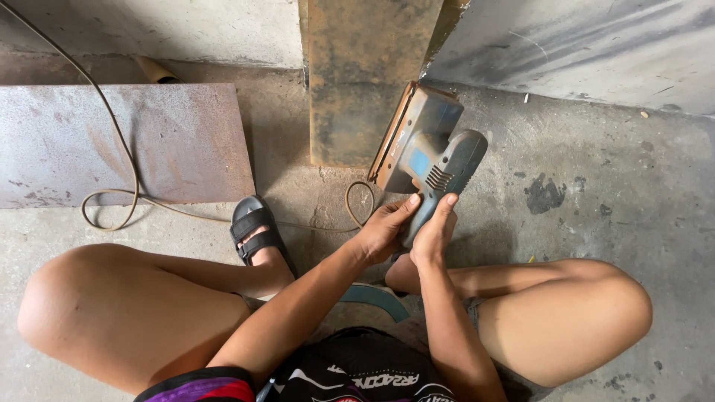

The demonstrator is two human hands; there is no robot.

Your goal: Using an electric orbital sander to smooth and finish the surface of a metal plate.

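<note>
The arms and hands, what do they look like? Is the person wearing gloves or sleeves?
No gloves and no long sleeves: both forearms are bare down to the left hand and right hand. No watch, ring or bracelet shows. Near the bottom edge there is only a black garment with purple and red trim.

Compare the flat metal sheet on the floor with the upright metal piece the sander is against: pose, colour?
The flat metal sheet lies on the concrete floor; the upright metal piece stands vertical. The sheet looks grey-purple and wide; the upright piece is brown-orange and narrower. A cord crosses the sheet; the sander, held by both hands, meets the upright piece. Both look rusty.
</note>
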